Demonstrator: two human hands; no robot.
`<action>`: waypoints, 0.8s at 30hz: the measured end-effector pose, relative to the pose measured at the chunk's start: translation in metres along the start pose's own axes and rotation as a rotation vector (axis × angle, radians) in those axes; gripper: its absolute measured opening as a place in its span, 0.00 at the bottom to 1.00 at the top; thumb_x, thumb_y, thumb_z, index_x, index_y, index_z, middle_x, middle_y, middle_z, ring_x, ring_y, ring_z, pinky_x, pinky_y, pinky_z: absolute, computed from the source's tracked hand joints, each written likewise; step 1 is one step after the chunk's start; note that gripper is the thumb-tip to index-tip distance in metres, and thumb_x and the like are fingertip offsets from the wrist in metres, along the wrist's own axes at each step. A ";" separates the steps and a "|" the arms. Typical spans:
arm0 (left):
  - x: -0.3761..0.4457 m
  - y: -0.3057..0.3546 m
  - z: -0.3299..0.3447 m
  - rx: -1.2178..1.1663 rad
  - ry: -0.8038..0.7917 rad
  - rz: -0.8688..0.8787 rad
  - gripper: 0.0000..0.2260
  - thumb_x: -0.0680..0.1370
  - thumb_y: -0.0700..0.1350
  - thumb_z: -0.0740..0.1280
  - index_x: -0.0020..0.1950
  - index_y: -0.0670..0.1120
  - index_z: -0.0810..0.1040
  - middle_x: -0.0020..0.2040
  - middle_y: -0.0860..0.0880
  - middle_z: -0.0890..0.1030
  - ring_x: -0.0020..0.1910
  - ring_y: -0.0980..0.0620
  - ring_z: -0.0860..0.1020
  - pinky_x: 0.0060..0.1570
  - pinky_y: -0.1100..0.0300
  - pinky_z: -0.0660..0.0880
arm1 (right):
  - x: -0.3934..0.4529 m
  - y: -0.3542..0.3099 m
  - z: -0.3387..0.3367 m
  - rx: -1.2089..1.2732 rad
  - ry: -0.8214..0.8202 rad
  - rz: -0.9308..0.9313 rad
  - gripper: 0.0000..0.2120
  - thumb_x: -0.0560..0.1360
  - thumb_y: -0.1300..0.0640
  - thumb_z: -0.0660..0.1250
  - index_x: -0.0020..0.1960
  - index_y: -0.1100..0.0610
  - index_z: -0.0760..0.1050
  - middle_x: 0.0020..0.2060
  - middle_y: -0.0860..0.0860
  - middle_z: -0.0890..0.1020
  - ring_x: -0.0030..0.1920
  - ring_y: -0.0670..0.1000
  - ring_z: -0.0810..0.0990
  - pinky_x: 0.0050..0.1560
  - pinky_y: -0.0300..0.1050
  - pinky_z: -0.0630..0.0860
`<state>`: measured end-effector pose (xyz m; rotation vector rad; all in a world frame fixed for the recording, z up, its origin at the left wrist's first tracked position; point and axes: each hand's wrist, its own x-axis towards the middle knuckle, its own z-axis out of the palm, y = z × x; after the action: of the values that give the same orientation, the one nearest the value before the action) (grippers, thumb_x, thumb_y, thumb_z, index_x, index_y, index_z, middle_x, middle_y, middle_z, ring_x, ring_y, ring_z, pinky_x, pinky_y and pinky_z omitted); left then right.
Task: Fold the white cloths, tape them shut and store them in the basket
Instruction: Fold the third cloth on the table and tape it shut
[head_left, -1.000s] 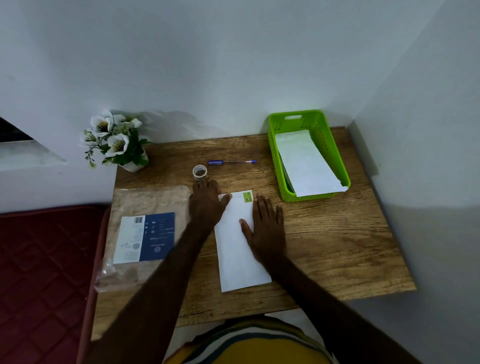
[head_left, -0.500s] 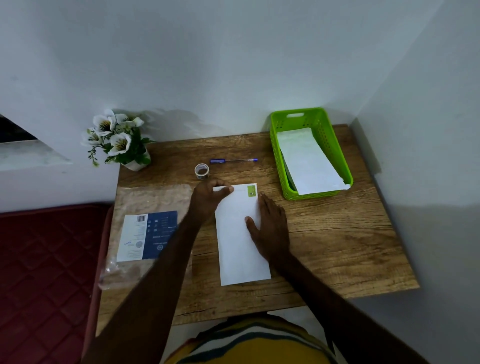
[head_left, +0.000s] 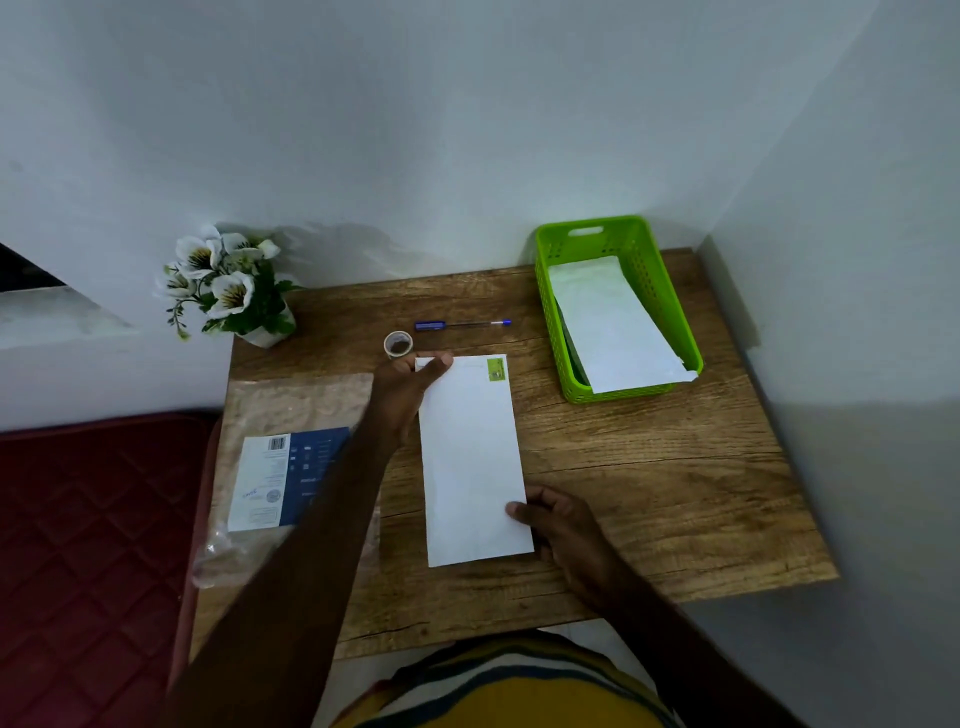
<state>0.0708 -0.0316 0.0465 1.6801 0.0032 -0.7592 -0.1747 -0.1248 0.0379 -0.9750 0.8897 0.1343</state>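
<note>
A long folded white cloth with a small green label at its far right corner lies flat in the middle of the wooden table. My left hand pinches the cloth's far left corner. My right hand holds its near right edge, thumb on top. A small roll of clear tape stands just beyond the left hand. The green basket at the far right holds another folded white cloth that sticks out over its near rim.
A blue pen lies behind the tape. A pot of white flowers stands at the far left corner. A clear plastic bag with a blue-white label covers the table's left part. White walls close in behind and to the right.
Both hands lay flat on the cloth's far half before. The left hand now pinches the far left corner, and the right hand has slid back to the near right edge.
</note>
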 end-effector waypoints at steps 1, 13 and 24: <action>0.000 0.000 0.000 -0.004 -0.004 -0.005 0.11 0.80 0.48 0.73 0.58 0.44 0.82 0.49 0.49 0.88 0.45 0.50 0.87 0.41 0.58 0.83 | -0.001 0.000 0.001 0.027 -0.003 0.012 0.11 0.77 0.64 0.71 0.60 0.61 0.81 0.54 0.55 0.87 0.52 0.54 0.87 0.46 0.47 0.84; 0.002 0.004 0.005 -0.048 0.007 -0.082 0.10 0.84 0.51 0.66 0.59 0.47 0.82 0.51 0.48 0.87 0.51 0.46 0.86 0.53 0.50 0.83 | -0.007 0.001 0.003 0.068 0.106 -0.013 0.09 0.78 0.60 0.72 0.58 0.55 0.83 0.55 0.54 0.87 0.52 0.55 0.87 0.46 0.54 0.85; -0.014 0.041 0.014 -0.181 -0.128 0.023 0.24 0.87 0.60 0.48 0.68 0.48 0.76 0.58 0.44 0.86 0.55 0.44 0.86 0.47 0.51 0.84 | -0.067 -0.108 -0.002 -0.160 0.615 -0.753 0.12 0.79 0.58 0.72 0.62 0.55 0.82 0.50 0.47 0.88 0.49 0.45 0.87 0.46 0.43 0.85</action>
<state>0.0697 -0.0493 0.0884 1.4564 -0.0358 -0.8229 -0.1690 -0.1710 0.1566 -1.4778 1.0087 -0.7820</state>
